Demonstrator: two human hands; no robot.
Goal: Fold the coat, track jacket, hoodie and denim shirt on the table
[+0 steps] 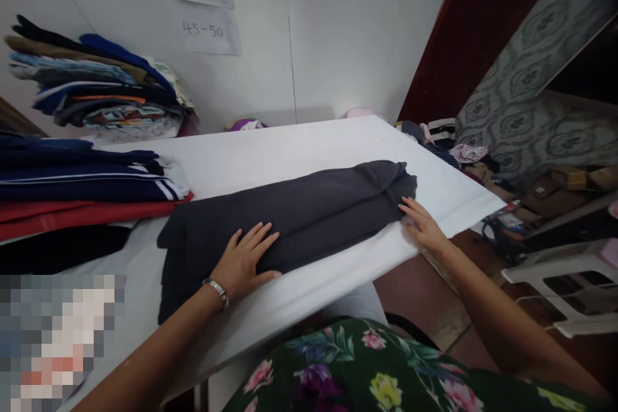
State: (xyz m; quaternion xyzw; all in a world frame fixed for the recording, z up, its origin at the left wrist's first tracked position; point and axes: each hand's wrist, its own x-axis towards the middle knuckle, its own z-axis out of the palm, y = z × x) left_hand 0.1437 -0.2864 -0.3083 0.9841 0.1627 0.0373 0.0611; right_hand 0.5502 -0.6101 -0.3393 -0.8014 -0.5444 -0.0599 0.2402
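Note:
A dark grey garment (309, 206), folded lengthwise into a long strip, lies across the white table. I cannot tell which kind of garment it is. My left hand (248, 261), with a bracelet at the wrist, rests on its left part, fingers spread flat and thumb toward the near edge. At the other end, my right hand (421, 225) touches the near corner with fingers stretched out. The garment's right end looks slightly bunched, and its left end is wider and layered.
Folded clothes are stacked at the left (82, 180), with another pile (106, 80) behind. Paper notes (207, 29) hang on the wall. More clothes (439, 132) lie beyond the table's right edge. A white stool (570, 270) and cardboard boxes (555, 190) stand on the right.

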